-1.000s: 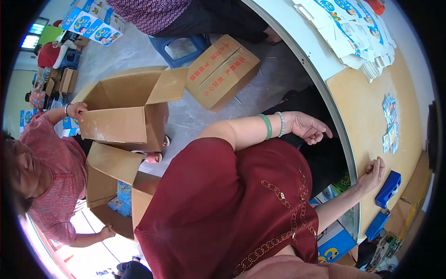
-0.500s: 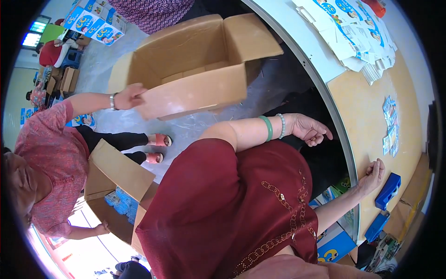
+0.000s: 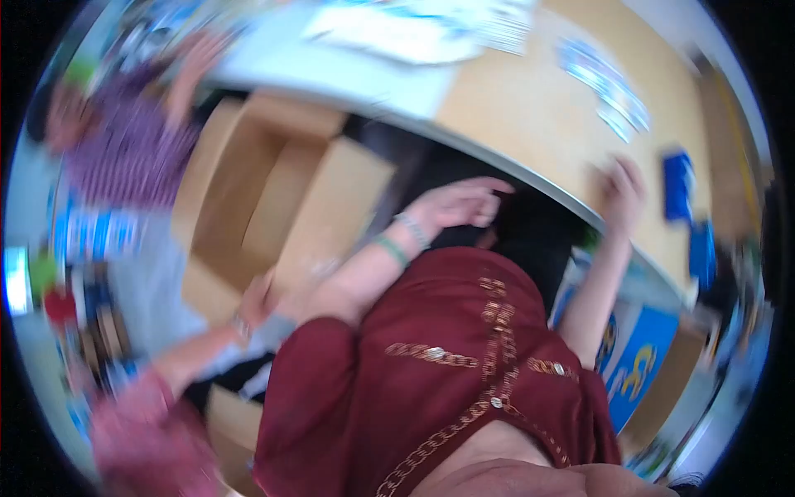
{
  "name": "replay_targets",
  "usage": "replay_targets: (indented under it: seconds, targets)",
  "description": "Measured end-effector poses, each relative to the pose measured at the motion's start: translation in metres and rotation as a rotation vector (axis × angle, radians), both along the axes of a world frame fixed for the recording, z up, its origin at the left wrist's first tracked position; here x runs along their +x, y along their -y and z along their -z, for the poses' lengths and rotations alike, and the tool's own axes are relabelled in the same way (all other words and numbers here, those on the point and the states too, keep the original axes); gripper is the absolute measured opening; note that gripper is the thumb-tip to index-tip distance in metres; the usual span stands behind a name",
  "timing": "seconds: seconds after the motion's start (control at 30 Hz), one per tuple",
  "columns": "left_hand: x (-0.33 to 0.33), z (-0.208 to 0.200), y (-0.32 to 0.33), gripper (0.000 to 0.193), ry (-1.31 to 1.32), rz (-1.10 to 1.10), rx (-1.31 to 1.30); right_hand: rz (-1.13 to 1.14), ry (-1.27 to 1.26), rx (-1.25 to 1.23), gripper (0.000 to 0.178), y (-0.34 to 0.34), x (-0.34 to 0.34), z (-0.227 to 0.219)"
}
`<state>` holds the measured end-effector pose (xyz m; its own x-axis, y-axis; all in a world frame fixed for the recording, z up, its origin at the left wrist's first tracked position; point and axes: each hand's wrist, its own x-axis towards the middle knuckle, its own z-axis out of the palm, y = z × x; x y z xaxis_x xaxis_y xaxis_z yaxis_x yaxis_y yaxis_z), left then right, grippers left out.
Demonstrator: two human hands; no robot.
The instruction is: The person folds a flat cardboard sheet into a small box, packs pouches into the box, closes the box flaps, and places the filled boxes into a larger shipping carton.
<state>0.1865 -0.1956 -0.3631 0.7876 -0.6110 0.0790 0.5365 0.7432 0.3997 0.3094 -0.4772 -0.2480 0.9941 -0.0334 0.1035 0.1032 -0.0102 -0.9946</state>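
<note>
My left hand (image 3: 465, 203), with a green bangle and a beaded bracelet at the wrist, hovers over my lap beside the table's edge. Its index finger is stretched out, the others loosely bent, and nothing is in it. My right hand (image 3: 625, 192) is raised at the table (image 3: 530, 108), smeared by motion, so its fingers cannot be read. Close to it lie small printed packets (image 3: 604, 83) and a blue tool like a stapler or tape dispenser (image 3: 677, 184). Left of me stands an open cardboard box (image 3: 331, 203), a co-worker's hand (image 3: 258, 298) gripping its near side.
Stacked printed flat cartons (image 3: 397, 33) lie on the table's far part. Another person in a purple patterned top (image 3: 124, 153) sits at the far left. A second blue tool (image 3: 701, 253) is at the table's right end, near a blue printed carton (image 3: 642, 356) below.
The view has swung right, shifting table and box leftward. The co-worker still grips the box, which now stands closer to the table. My right hand has lifted and blurred; my left stays over my lap.
</note>
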Motion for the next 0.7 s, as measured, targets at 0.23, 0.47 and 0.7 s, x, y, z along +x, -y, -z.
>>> replay_targets:
  seconds: [0.23,0.47,0.7]
  targets:
    - [-0.014,-0.014,0.007,0.061,-0.127,-0.026,0.124,-0.079,0.010,-0.034,0.015,-0.011,-0.006,-0.023]
    - [-0.014,-0.019,0.034,0.061,-0.034,0.102,0.210,-0.025,0.191,-0.155,0.016,0.010,-0.020,-0.030]
    - [-0.010,-0.039,0.064,0.061,-0.144,0.096,0.469,-0.033,0.219,-0.121,0.015,0.004,-0.024,-0.028]
